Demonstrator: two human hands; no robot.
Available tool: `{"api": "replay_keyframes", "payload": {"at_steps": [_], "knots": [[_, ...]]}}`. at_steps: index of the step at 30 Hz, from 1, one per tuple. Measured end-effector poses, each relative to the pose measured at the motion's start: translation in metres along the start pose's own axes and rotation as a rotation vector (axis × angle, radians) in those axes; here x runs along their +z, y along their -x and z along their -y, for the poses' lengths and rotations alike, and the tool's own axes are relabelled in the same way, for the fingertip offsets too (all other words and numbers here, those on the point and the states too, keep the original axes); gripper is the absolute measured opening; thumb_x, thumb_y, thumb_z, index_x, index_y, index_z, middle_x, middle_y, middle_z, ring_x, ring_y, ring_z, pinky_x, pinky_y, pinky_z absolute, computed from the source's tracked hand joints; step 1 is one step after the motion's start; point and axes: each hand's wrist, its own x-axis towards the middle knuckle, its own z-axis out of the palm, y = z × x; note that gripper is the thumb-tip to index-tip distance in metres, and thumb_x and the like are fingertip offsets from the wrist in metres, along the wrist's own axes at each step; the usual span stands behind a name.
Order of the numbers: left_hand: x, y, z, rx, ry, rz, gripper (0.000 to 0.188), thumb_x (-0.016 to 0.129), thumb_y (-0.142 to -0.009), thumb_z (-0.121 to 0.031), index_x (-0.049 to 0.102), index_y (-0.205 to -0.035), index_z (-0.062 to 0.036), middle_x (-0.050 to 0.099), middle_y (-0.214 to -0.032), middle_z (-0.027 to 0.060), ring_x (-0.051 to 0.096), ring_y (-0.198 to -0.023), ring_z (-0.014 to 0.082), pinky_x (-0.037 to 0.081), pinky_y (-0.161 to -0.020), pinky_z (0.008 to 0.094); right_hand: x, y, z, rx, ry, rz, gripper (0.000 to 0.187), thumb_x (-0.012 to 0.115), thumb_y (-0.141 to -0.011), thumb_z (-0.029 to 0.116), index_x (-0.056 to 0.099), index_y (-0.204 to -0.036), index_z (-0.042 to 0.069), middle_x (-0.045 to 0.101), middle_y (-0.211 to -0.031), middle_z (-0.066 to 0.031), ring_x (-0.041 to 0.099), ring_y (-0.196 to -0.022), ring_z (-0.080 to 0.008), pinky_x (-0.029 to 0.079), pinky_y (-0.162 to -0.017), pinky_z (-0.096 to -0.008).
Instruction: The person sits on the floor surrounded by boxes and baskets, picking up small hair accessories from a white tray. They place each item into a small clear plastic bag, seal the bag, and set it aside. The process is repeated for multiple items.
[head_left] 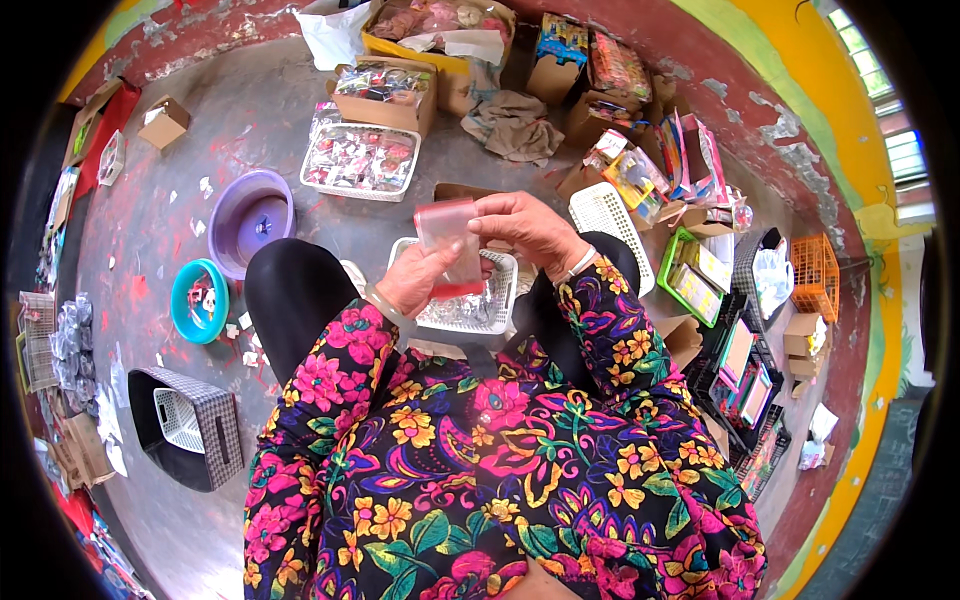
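Both my hands hold a small clear plastic bag [449, 238] with a red strip along its lower edge, raised in front of me. My left hand [415, 277] grips its lower left side, a pale bangle on that wrist. My right hand [525, 228] pinches its upper right edge, fingers bent over the top. Directly below the bag, between my knees in black trousers, sits a white slotted basket [498, 300] with clear packets inside. My sleeves are a bright floral print.
On the grey floor: a purple basin [250, 215], a teal bowl [198, 300], a white tray of packets [362, 160], cardboard boxes [385, 92] of goods, a grey checked bin [185, 425], an upturned white basket [610, 225], green [690, 275] and orange crates [815, 275] at right.
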Motion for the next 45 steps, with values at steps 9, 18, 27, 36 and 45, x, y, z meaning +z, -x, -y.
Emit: {"api": "replay_keyframes", "payload": {"at_steps": [9,18,27,36,45], "knots": [[-0.01,-0.006,0.008,0.039,-0.062,-0.047,0.039,0.049,-0.091,-0.024,0.042,-0.121,0.0009,0.056,-0.107,0.0119,0.059,-0.095,0.0241,0.052,-0.082,0.0368,-0.007,-0.003,-0.006,-0.03,0.162,-0.18,0.02,0.069,-0.077,0.017,0.065,-0.088,0.0,0.061,-0.076,-0.0013,0.054,-0.068,-0.007,0.044,-0.062,-0.0203],[-0.018,-0.008,0.015,0.085,-0.041,-0.192,0.025,0.062,-0.084,-0.015,0.059,-0.104,-0.0009,0.062,-0.093,0.0033,0.059,-0.085,0.0116,0.047,-0.076,0.0264,-0.005,-0.005,-0.013,-0.016,0.194,-0.141,0.014,0.064,-0.079,0.011,0.064,-0.084,-0.002,0.059,-0.074,0.0012,0.051,-0.066,-0.0047,0.041,-0.06,-0.0193],[-0.021,-0.011,0.017,0.137,-0.047,-0.256,0.025,0.061,-0.084,-0.014,0.057,-0.105,-0.0011,0.061,-0.094,0.0032,0.058,-0.084,0.0114,0.047,-0.076,0.0269,-0.001,-0.015,-0.028,-0.099,0.605,-0.307,0.018,0.063,-0.082,0.017,0.059,-0.081,0.0,0.054,-0.073,0.0028,0.046,-0.065,-0.0032,0.039,-0.056,-0.0183],[-0.023,-0.01,0.013,0.136,0.073,-0.237,0.025,0.058,-0.085,-0.013,0.054,-0.107,-0.0004,0.059,-0.095,0.0058,0.058,-0.086,0.0146,0.048,-0.078,0.0294,0.005,-0.013,-0.022,-0.142,0.726,-0.317,0.025,0.065,-0.081,0.024,0.06,-0.073,0.001,0.053,-0.063,0.0023,0.047,-0.059,-0.0052,0.039,-0.053,-0.0201],[-0.025,-0.014,0.001,0.267,0.299,-0.261,0.029,0.054,-0.088,-0.013,0.047,-0.111,0.0021,0.059,-0.1,0.016,0.06,-0.091,0.0252,0.05,-0.081,0.0368,0.002,-0.022,-0.043,-0.046,0.605,-0.204,0.023,0.064,-0.081,0.018,0.057,-0.066,0.002,0.051,-0.061,0.002,0.044,-0.056,-0.006,0.036,-0.05,-0.0212]]}}
